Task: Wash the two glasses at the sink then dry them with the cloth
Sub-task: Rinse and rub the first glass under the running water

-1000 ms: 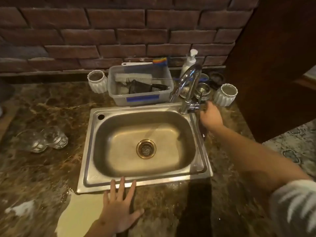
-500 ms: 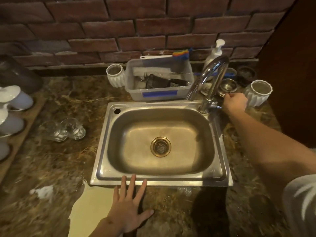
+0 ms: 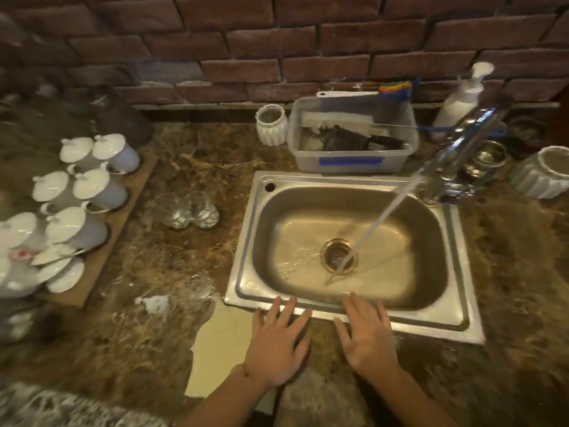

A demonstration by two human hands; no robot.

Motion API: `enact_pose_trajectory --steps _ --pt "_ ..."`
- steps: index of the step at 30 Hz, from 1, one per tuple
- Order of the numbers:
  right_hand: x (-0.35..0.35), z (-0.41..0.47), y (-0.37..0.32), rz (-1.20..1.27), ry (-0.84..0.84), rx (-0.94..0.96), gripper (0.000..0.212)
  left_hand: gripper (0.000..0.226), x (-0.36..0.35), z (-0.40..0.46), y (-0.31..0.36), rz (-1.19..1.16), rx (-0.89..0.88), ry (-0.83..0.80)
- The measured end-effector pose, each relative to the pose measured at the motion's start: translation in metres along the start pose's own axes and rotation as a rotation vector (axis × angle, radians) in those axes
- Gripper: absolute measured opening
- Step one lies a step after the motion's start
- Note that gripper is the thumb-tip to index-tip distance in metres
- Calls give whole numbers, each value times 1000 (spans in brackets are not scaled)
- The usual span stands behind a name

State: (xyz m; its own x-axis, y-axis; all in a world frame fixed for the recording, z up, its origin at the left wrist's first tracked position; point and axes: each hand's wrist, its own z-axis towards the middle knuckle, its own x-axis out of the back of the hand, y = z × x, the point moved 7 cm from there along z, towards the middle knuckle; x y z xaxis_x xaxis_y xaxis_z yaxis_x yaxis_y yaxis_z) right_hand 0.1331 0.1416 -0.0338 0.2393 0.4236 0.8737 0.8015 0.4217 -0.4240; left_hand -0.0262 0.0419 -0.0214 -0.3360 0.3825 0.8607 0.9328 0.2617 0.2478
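Head view: water runs from the faucet point(image 3: 462, 140) into the sink point(image 3: 246, 251), while the left hand point(image 3: 277, 343) and right hand point(image 3: 368, 337) rest flat, fingers spread, holding nothing. Washing hasn't begun; the two glasses point(image 3: 187, 209) lie on the counter left of the sink, so the next move, I judge, is a leftward reach.

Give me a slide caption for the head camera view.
Tap running into the sink, both hands open at its front rim, two glasses waiting on the counter.
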Motion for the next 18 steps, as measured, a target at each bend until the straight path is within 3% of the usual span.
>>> enact_pose_trajectory --steps 2,5,9,11,13,16,18 --pt "-12 -3 -9 -76 -51 -21 62 63 32 9 -20 -160 75 139" --pt "-11 5 -12 -141 -72 -50 80 62 95 29 -87 -304 288 500" --pt "-17 9 -8 -233 -177 -116 90 82 178 64 -169 -207 534 651" --pt "-15 11 -8 -266 -176 -151 89 98 208 88 -193 -16 515 597" --pt "-14 12 -11 -276 -198 -157 92 109 219 110 -215 108 505 397" --pt "-14 14 -13 -239 -258 -179 106 110 217 133 -232 92 459 132" --pt "-13 16 -12 -228 -264 -186 112 104 215 140 -233 162 393 86"
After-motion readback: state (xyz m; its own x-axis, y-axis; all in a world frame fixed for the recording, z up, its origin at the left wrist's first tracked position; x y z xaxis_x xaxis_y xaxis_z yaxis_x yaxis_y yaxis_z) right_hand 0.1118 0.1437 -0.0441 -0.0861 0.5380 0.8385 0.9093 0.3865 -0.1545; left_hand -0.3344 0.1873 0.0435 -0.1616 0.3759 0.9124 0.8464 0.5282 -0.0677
